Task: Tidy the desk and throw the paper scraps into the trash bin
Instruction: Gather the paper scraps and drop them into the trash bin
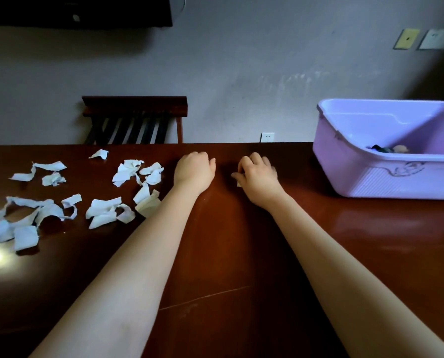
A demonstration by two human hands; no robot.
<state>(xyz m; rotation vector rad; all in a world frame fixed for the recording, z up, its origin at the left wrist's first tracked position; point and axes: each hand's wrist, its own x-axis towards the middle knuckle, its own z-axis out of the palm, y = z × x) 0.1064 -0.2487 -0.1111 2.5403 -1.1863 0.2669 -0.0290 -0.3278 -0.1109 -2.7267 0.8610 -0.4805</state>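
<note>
The right grip (257, 174) rests on the glossy, dark red-brown table (226, 241) with its fingers curled, pinching a small scrap (239, 183) of white paper at its thumb side. The left grip (195, 167), near it on the left, is curled into a fist with nothing visible inside. Torn, curled white paper scraps (124, 174) lie scattered left of the left grip, the nearest beside its wrist, and a smooth, rectangular lavender plastic tub (371, 177) stands apart to the right of the right grip.
</note>
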